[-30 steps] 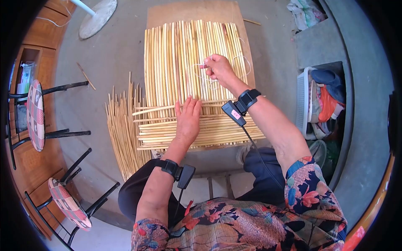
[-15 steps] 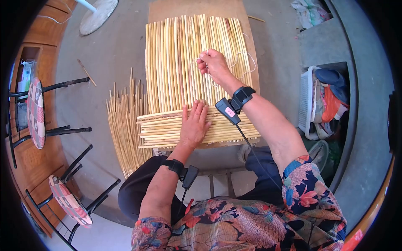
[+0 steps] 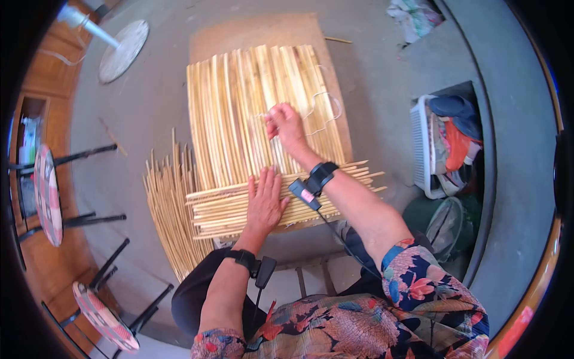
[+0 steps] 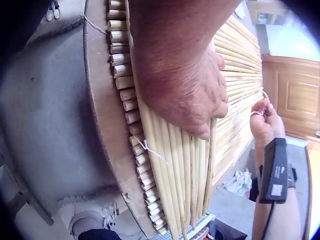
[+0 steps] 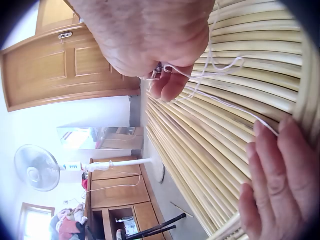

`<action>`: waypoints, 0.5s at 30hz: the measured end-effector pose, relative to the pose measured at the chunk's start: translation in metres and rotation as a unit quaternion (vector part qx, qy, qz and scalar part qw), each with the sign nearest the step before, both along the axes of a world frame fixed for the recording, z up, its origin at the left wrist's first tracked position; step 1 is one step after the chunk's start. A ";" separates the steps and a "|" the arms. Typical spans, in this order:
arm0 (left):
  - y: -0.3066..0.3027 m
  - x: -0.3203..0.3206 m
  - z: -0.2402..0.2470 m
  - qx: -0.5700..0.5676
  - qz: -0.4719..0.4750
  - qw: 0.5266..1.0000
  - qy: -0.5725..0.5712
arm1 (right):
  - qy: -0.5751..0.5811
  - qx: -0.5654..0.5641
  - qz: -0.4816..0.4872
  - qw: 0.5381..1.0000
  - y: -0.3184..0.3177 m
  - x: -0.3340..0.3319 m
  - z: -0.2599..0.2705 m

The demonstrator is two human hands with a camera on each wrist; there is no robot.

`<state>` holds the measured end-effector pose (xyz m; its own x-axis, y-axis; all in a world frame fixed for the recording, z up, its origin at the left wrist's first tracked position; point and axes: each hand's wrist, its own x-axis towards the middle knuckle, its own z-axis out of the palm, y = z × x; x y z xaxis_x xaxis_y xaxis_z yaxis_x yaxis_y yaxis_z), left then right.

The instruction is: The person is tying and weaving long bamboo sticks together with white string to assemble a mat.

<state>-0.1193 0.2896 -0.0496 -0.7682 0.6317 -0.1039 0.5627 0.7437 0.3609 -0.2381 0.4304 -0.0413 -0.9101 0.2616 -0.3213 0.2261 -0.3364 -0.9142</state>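
Note:
Pale stalks (image 3: pixel 221 119) lie side by side on a brown board (image 3: pixel 251 30), with several more stalks (image 3: pixel 221 212) laid crosswise over their near ends. The left hand (image 3: pixel 263 199) rests flat on the crosswise stalks, fingers extended; in the left wrist view that hand (image 4: pixel 185 95) covers part of them. Above the mat, the right hand (image 3: pixel 287 130) pinches white string (image 3: pixel 326 94) with curled fingers. In the right wrist view the string (image 5: pixel 235 107) runs from the right hand (image 5: pixel 160 45) down to the left hand's fingers (image 5: pixel 270 170).
A pile of thin stalks (image 3: pixel 173 209) lies left of the board. Two stools with checked seats (image 3: pixel 48 194) stand farther left, near a round stand base (image 3: pixel 124 51). At the right are a white basket (image 3: pixel 421 149) of shoes and cloth and a bag (image 3: pixel 415 18).
The head view has shifted, so the mat appears lower and farther left. The left hand still rests on the crosswise stalks; the right hand still holds the string above the mat.

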 end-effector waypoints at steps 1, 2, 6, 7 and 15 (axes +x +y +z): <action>0.000 -0.001 0.000 -0.007 0.008 1.000 -0.010 | -0.004 0.007 -0.004 1.000 -0.001 0.006 -0.001; 0.000 -0.002 -0.001 -0.015 0.007 1.000 -0.010 | -0.005 0.025 -0.002 1.000 -0.002 0.013 -0.002; 0.005 0.000 0.000 0.020 0.008 1.000 0.004 | -0.010 0.106 0.023 0.994 -0.003 0.040 -0.006; 0.004 0.000 -0.003 0.019 0.001 1.000 0.002 | -0.006 0.130 0.032 0.991 -0.004 0.046 -0.009; 0.006 0.003 -0.001 0.027 0.019 0.999 0.015 | -0.002 0.133 0.040 0.990 -0.004 0.061 -0.017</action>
<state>-0.1164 0.2960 -0.0503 -0.7946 0.6054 -0.0468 0.5450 0.7451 0.3844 -0.1776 0.4265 -0.0587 -0.9301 0.2645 -0.2548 0.2467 -0.0640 -0.9670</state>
